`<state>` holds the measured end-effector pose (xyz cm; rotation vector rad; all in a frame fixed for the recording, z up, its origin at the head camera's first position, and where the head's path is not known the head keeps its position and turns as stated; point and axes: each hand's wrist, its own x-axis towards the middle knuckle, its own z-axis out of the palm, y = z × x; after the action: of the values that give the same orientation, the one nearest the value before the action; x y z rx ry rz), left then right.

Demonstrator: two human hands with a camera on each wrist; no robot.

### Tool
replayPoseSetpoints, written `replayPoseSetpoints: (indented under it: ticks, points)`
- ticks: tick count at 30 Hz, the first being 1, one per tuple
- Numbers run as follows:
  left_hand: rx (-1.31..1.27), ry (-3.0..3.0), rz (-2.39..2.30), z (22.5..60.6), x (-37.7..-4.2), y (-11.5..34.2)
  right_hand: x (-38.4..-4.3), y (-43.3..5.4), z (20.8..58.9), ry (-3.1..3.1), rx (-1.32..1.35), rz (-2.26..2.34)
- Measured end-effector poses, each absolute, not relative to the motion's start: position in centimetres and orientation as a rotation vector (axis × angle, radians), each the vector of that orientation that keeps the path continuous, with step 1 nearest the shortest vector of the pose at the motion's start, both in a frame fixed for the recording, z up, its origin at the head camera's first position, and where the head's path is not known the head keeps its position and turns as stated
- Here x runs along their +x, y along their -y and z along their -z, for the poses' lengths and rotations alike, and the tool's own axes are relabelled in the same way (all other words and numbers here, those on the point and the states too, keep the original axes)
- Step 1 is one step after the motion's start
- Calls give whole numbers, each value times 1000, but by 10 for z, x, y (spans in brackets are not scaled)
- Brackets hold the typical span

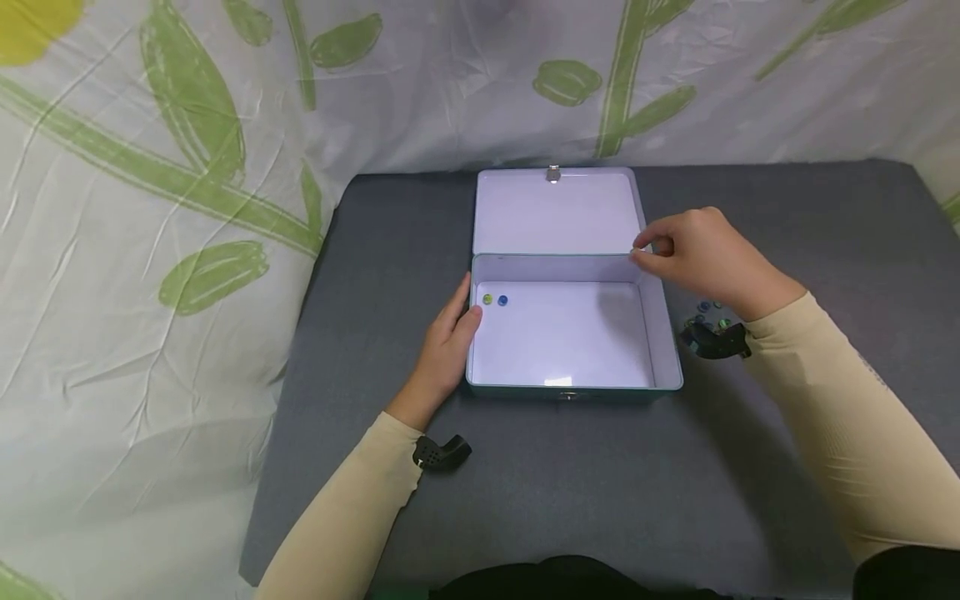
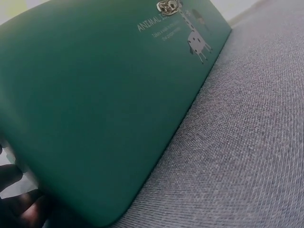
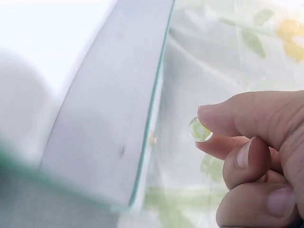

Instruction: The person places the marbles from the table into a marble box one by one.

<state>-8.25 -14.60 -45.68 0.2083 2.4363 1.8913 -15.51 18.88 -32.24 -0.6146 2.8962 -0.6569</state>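
A hinged metal box [image 1: 562, 333], green outside and white inside, stands with its lid [image 1: 555, 212] folded back. My left hand [image 1: 447, 342] grips the box's left wall, thumb over the rim and fingers along the outside. Between thumb and index finger, my right hand [image 1: 705, 254] pinches a clear glass marble [image 3: 200, 130] with yellow-green inside, close by the back right corner of the box. A green marble [image 1: 487, 299] and a blue marble [image 1: 503, 300] lie side by side at the left on the box floor.
Several blue and green marbles [image 1: 703, 307] lie on the grey cloth-covered table [image 1: 375, 333] right of the box, partly hidden by the right wrist's camera [image 1: 712, 340]. A white curtain with green leaves [image 1: 465, 92] hangs behind and to the left.
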Motion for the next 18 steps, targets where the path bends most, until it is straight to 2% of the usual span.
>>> replayPoseSetpoints:
  ticks: [18]
  points:
    - [234, -2437, -1897, 457, -84, 147, -170, -110, 344, -2778, -856, 678]
